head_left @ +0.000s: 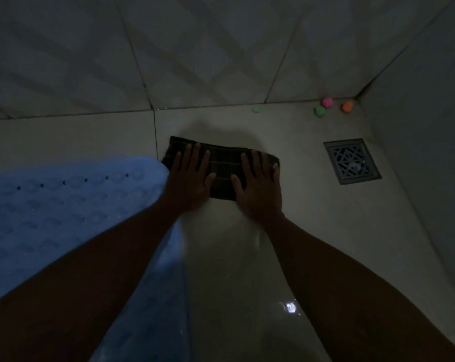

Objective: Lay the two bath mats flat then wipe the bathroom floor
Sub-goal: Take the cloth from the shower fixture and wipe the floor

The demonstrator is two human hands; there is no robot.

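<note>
Both hands lie palm-down on a dark folded cloth on the tiled bathroom floor, a short way out from the far wall. The left hand covers the cloth's left end and the right hand its right end; on each the fingers are spread and straight, pressing flat on the fabric and gripping nothing. The cloth is a dark rectangle crossed by faint paler stripes, and its left end touches or just overlaps the rounded corner of a blue bath mat. That mat lies flat along the floor's left side, its surface patterned with raised bumps and a row of small holes, and the left forearm passes above it. Only this one mat is in view. A square metal drain grate is set in the floor toward the right wall, well apart from the cloth. In the far right corner of the floor sit three small round things, pink, green and orange, close together, with a flat pale green disc lying alone along the far edge. The floor nearer the person shines wet. The light is dim; no brand, label or writing can be read on anything.
</note>
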